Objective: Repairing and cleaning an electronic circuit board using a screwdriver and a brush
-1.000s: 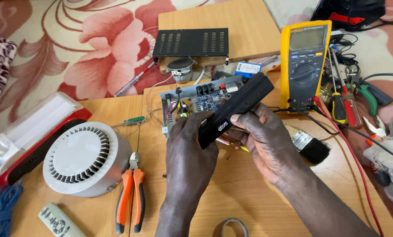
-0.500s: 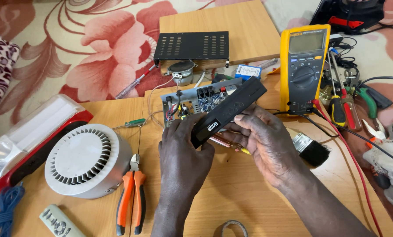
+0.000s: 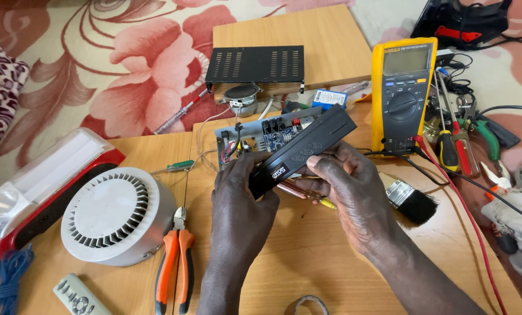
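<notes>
Black long plastic box front (image 3: 303,149) sits in both hands, w/ its long side tilted: low end near, top end up & to the right. Left hand (image 3: 240,201) fingers wrap the low end; right hand (image 3: 348,195) fingers curl under the middle. Orange-handled pliers (image 3: 175,268) lie close on the light wood table (image 3: 307,256). Behind the box: green circuit board (image 3: 255,137), yellow meter (image 3: 402,96), then red flower carpet (image 3: 127,64).

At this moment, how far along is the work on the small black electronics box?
Done: the vented black cover is off and lies apart on the board behind. In hand: the left hand and right hand grip the black front panel against the exposed circuit board. Left: cover still off.
</notes>
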